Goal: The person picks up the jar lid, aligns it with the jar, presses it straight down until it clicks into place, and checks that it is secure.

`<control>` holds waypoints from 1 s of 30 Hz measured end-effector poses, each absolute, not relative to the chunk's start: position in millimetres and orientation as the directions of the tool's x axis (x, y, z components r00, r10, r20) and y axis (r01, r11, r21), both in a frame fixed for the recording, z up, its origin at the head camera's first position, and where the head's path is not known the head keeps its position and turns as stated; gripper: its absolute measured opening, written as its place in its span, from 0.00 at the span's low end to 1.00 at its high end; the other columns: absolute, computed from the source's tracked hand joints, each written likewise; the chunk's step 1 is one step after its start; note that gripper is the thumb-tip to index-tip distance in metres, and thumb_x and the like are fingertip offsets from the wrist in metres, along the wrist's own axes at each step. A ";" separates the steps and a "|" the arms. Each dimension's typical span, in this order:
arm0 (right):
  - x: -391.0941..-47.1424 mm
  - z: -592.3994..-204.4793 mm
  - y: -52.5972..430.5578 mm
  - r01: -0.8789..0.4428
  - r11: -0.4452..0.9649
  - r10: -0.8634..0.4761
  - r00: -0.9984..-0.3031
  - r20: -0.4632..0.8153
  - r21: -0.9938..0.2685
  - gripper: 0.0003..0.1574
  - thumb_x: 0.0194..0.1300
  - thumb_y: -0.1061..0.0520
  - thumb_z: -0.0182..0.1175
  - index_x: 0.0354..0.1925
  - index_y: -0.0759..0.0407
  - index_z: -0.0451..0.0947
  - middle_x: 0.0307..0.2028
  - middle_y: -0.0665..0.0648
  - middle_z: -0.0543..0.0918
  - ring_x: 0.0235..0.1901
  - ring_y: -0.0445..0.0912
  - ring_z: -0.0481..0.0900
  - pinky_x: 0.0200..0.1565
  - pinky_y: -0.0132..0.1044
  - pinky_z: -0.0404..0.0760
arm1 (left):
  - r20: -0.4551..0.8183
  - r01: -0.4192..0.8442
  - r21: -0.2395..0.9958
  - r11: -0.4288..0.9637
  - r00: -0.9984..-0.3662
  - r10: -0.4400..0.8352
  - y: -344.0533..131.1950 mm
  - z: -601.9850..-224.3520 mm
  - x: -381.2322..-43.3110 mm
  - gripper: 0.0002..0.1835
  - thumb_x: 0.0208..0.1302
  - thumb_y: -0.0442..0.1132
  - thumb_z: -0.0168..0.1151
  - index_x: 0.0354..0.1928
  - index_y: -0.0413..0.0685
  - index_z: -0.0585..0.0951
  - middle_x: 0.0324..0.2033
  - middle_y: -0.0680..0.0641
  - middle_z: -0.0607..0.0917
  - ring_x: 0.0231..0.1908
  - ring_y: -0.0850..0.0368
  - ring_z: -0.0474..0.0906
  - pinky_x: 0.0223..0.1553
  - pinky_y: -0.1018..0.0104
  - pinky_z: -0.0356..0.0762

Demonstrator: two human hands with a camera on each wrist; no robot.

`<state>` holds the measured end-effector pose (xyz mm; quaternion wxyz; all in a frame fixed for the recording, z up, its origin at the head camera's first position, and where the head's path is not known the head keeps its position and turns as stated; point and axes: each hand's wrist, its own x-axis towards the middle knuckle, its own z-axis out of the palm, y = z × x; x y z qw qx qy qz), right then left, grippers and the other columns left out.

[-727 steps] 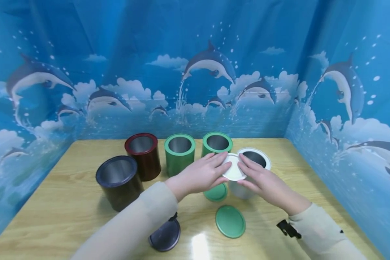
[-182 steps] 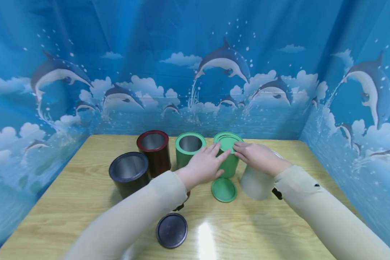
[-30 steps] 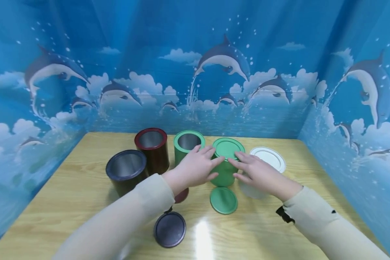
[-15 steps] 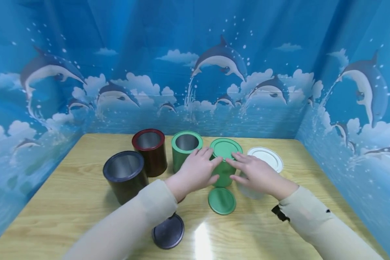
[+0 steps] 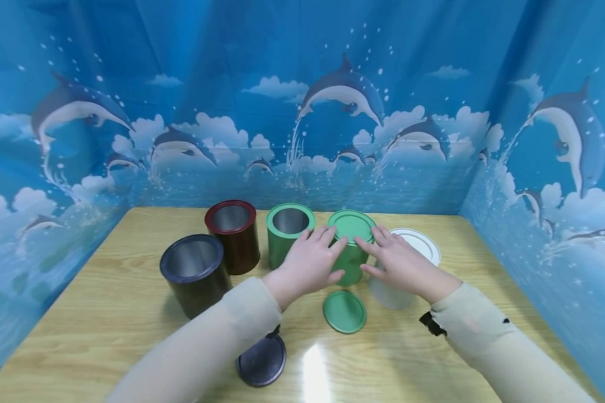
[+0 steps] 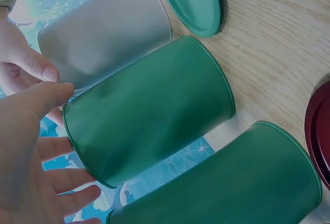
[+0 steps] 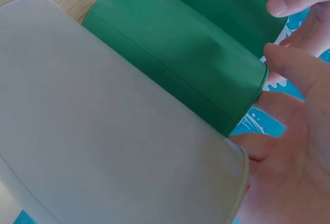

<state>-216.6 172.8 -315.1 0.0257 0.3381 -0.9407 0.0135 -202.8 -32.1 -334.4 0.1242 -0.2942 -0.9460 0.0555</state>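
A green can stands upright with a green lid seated on its top. My left hand is at the left side of its rim, fingers spread and fairly straight; in the left wrist view the thumb reaches the rim. On the opposite side, my right hand has its fingertips at the same rim, fingers extended. Neither hand grips anything. Just right of this can is the white can with its white lid on, partly covered by my right hand.
Uncovered cans stand to the left: a second green can, a dark red can and a black can. On the wooden table lie a green lid, a black lid and a dark red lid. A dolphin-print curtain surrounds the table.
Against 24 seconds ago, the white lid is on the white can; against six seconds ago, the green lid sits flush. In the last half second, the covered green can has shifted slightly away.
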 end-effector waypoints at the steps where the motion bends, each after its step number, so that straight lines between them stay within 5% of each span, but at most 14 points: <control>1: -217.2 -314.6 172.8 -0.636 0.771 -0.635 -0.770 0.053 -0.008 0.37 0.64 0.46 0.59 0.67 0.58 0.64 0.63 0.78 0.58 0.64 0.68 0.53 0.58 0.63 0.61 | 0.204 0.545 -0.182 0.819 -0.794 0.573 -32.3 -334.2 -203.2 0.39 0.59 0.65 0.54 0.68 0.54 0.64 0.65 0.42 0.65 0.63 0.48 0.61 0.59 0.49 0.65; 30: -221.4 -311.8 170.2 -0.662 0.748 -0.662 -0.743 0.102 0.034 0.35 0.60 0.43 0.62 0.61 0.59 0.72 0.58 0.78 0.67 0.57 0.68 0.67 0.50 0.57 0.73 | 0.332 0.601 -0.143 0.786 -0.719 0.610 -34.9 -348.7 -209.1 0.35 0.56 0.59 0.60 0.64 0.52 0.69 0.60 0.39 0.68 0.59 0.45 0.65 0.57 0.49 0.66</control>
